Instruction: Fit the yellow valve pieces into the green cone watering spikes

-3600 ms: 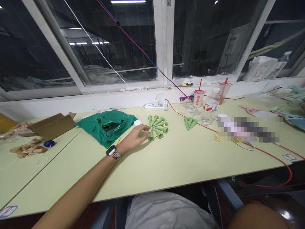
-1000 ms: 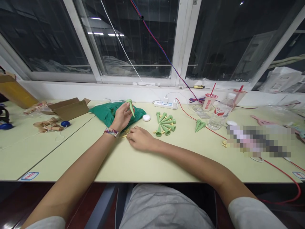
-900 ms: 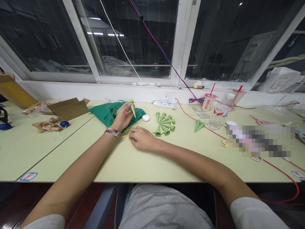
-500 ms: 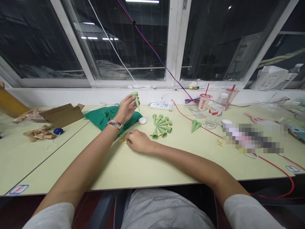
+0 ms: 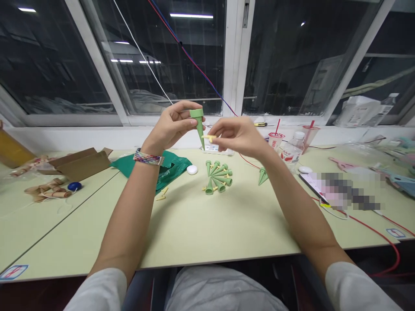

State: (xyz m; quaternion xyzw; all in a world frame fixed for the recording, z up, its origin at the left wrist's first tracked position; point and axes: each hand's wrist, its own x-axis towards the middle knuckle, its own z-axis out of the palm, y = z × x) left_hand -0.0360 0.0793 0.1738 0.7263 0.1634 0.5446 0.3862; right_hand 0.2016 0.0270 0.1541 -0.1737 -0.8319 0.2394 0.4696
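Observation:
My left hand is raised above the table and holds a green plastic cone spike upright, wide end up and tip down. My right hand is raised beside it, pinching a small yellow plastic piece between finger and thumb. That piece sits close to the cone's narrow part; I cannot tell whether they touch. Below the hands, several green cones and yellow pieces lie in a radial cluster on the pale green table. Several loose yellow pieces lie near the green plastic bag.
A white round object lies beside the bag. To the right stand green cones, a water bottle and a red-lidded cup. A flattened cardboard box, a blue cap and a power strip are nearby.
Both hands have risen from the table. The left hand lifted the green cone higher, and the right hand moved up and to the right, now pinching a yellow piece beside the cone. The view tilted up.

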